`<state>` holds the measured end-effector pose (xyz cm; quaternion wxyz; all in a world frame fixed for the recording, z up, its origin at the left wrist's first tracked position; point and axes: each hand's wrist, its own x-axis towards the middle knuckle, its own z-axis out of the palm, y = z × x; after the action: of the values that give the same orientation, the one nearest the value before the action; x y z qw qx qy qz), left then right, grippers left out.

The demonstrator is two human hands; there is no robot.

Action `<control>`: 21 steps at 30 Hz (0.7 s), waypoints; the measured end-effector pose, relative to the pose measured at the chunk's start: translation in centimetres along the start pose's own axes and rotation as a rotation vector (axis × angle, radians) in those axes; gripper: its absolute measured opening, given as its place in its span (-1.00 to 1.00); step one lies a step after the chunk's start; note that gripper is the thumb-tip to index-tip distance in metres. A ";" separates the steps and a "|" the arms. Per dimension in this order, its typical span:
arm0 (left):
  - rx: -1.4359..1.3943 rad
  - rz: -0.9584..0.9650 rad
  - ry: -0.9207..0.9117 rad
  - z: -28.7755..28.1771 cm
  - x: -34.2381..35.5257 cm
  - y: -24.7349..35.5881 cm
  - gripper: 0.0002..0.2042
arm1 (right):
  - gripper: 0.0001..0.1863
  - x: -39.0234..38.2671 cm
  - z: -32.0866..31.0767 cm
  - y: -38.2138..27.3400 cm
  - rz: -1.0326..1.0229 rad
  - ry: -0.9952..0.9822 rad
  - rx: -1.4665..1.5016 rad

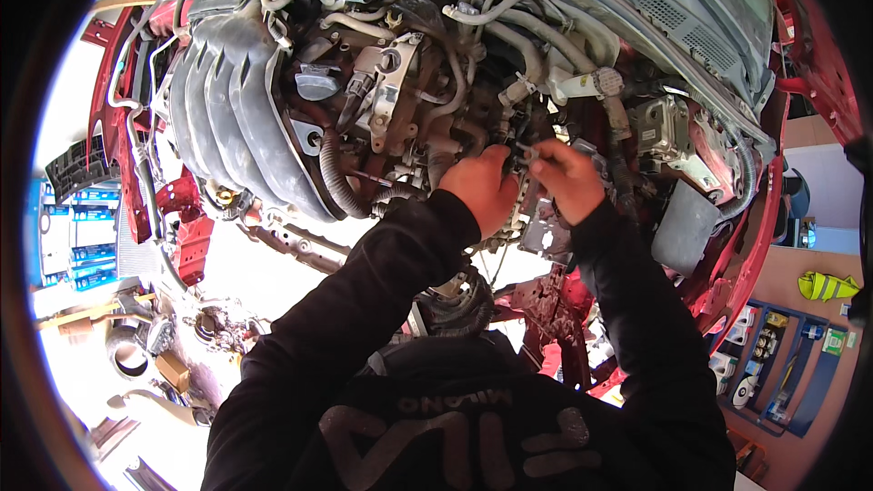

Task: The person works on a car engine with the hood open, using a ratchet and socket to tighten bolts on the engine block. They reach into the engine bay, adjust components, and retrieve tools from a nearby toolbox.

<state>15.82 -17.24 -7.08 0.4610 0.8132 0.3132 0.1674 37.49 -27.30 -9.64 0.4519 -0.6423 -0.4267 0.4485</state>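
Note:
Both of my hands are close together over the middle of an open engine bay, among hoses and metal parts. My left hand (pixel 482 189) has its fingers curled in, and whatever they hold is hidden. Beside it, my right hand (pixel 570 182) pinches with thumb and fingers at a small pale piece too small to name. Just beyond the hands lie grey hoses (pixel 536 32) and a pale cylindrical fitting (pixel 582 85). Left of my left hand are a ribbed black hose (pixel 334 177) and a metal bracket (pixel 393 91).
A grey intake manifold (pixel 223 118) fills the left of the bay. At right sit a metal-cased unit (pixel 661 127) and a grey box (pixel 684 227). Red bodywork (pixel 768 218) borders the bay. Loose parts (pixel 136 350) lie lower left; a blue shelf rack (pixel 805 391) stands at right.

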 end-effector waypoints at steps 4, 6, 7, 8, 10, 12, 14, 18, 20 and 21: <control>0.207 0.132 -0.121 0.1 -1.3 0.6 -0.76 | -0.65 5.6 -2.0 3.3 -0.129 0.023 -0.565; 0.289 0.164 -0.131 0.4 -1.7 0.7 -0.77 | -0.65 8.1 -2.3 4.4 -0.207 -0.026 -0.799; 0.321 0.178 -0.136 0.5 -1.8 0.7 -0.78 | -0.64 9.2 -2.2 4.8 -0.221 -0.049 -0.879; 0.351 0.192 -0.141 0.6 -1.9 0.6 -0.78 | -0.64 10.0 -2.0 5.1 -0.196 -0.078 -0.974; 0.348 0.218 -0.118 0.7 -2.0 0.5 -0.80 | -0.67 11.2 -1.6 5.1 -0.190 -0.079 -0.955; 0.344 0.224 -0.111 0.8 -2.1 0.3 -0.81 | -0.69 12.0 -1.2 4.9 -0.226 -0.100 -1.001; 0.342 0.210 -0.117 0.8 -2.1 0.3 -0.81 | -0.70 12.5 -1.0 4.5 -0.193 -0.124 -0.999; 0.340 0.223 -0.113 0.7 -2.1 0.3 -0.80 | -0.70 13.6 -0.9 3.9 -0.159 -0.185 -0.981; 0.345 0.218 -0.118 0.7 -2.1 0.4 -0.80 | -0.70 14.0 -0.9 3.7 -0.107 -0.193 -0.976; 0.349 0.221 -0.117 0.7 -2.1 0.4 -0.80 | -0.70 14.2 -0.9 3.5 -0.066 -0.198 -0.978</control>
<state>14.80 -19.21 -7.10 0.3096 0.9184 0.2191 0.1129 42.16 -14.74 -15.56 0.0691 -0.7194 -0.6481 0.2403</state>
